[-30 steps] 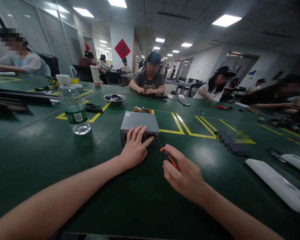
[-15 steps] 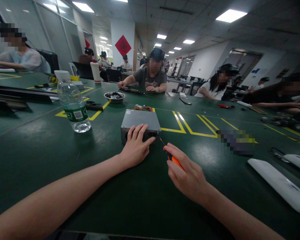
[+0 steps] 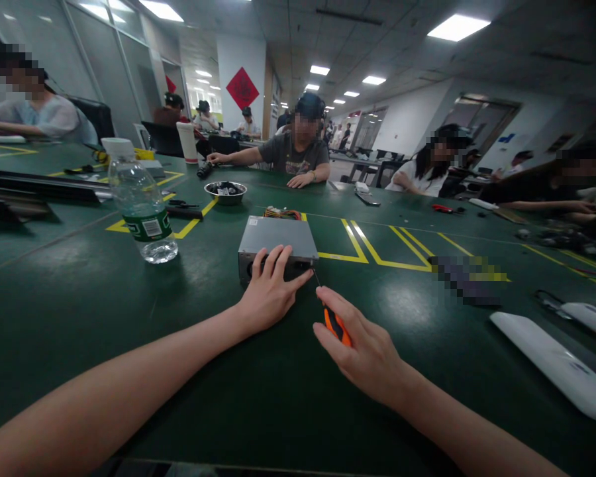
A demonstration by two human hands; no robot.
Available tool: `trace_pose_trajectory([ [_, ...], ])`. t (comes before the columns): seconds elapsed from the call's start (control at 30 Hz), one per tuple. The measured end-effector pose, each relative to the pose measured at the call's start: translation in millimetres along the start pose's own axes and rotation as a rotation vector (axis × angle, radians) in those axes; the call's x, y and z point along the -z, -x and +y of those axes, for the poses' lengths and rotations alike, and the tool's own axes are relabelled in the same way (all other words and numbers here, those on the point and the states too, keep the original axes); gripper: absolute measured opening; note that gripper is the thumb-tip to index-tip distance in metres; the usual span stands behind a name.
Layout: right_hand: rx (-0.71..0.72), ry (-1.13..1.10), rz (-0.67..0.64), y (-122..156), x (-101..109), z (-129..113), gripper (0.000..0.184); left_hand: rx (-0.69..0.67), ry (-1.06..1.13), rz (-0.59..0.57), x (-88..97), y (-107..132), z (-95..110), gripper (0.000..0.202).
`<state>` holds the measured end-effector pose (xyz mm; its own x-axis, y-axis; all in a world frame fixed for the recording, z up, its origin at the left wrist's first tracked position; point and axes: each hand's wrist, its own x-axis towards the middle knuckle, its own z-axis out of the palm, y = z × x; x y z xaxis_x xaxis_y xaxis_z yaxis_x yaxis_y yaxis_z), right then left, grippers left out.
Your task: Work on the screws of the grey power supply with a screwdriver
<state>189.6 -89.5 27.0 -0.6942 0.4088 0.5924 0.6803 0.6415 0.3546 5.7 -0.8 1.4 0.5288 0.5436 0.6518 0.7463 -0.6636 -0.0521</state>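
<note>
A grey metal box [image 3: 277, 237] with coloured wires at its far end lies flat on the green table [image 3: 79, 298]. My left hand [image 3: 269, 291] rests against its near face, fingers spread over the edge. My right hand [image 3: 360, 348] is closed around a screwdriver [image 3: 334, 320] with an orange and black handle. The thin shaft points at the box's near right corner, close beside my left fingertips.
A water bottle [image 3: 140, 205] stands to the left, a metal bowl [image 3: 225, 193] of small parts behind the box. White long parts [image 3: 551, 368] lie at the right. Yellow tape lines [image 3: 377, 255] cross the table. Several other people sit along the far side.
My right hand has carried the screwdriver forward, its tip now at the box's near right corner. The person opposite has stretched an arm out to the left. My left hand stays on the box.
</note>
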Motion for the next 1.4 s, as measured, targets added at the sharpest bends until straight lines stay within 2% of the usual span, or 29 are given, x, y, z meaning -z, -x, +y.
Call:
trace_pose_trajectory([
  [0.1,0.051,0.062,0.059,-3.9,4.0,1.3,0.031,-0.011,-0.008,-0.004,0.3,-0.2,0.4,0.046],
  [0.2,0.022,0.104,0.113,-3.3,5.6,5.5,0.024,-0.011,-0.007,-0.006,1.0,-0.3,0.5,0.047],
  [0.37,-0.072,0.062,0.054,0.6,2.1,4.2,0.015,-0.004,-0.007,-0.008,0.6,-0.2,0.4,0.048],
  [0.57,0.044,0.056,0.05,-3.2,3.2,3.4,0.022,-0.012,0.006,0.0,0.8,-0.1,0.7,0.046],
  [0.8,0.042,0.036,-0.05,-2.8,6.3,-2.8,0.023,-0.014,-0.003,-0.017,2.1,-0.4,0.7,0.046],
  [0.93,0.062,0.098,-0.004,-5.0,6.5,-4.8,0.022,-0.007,0.007,-0.007,1.5,-0.3,1.5,0.047],
  [1.13,-0.004,0.151,0.121,-3.3,1.4,1.7,0.01,-0.009,-0.006,-0.009,1.2,-0.6,2.2,0.047],
  [1.27,-0.079,0.079,0.076,-4.6,0.5,-1.0,0.008,-0.01,-0.027,-0.015,-0.4,-0.2,0.9,0.047],
  [1.4,-0.015,0.02,0.025,-2.4,-1.5,-3.7,0.022,-0.02,-0.031,-0.018,-0.8,0.2,0.1,0.047],
])
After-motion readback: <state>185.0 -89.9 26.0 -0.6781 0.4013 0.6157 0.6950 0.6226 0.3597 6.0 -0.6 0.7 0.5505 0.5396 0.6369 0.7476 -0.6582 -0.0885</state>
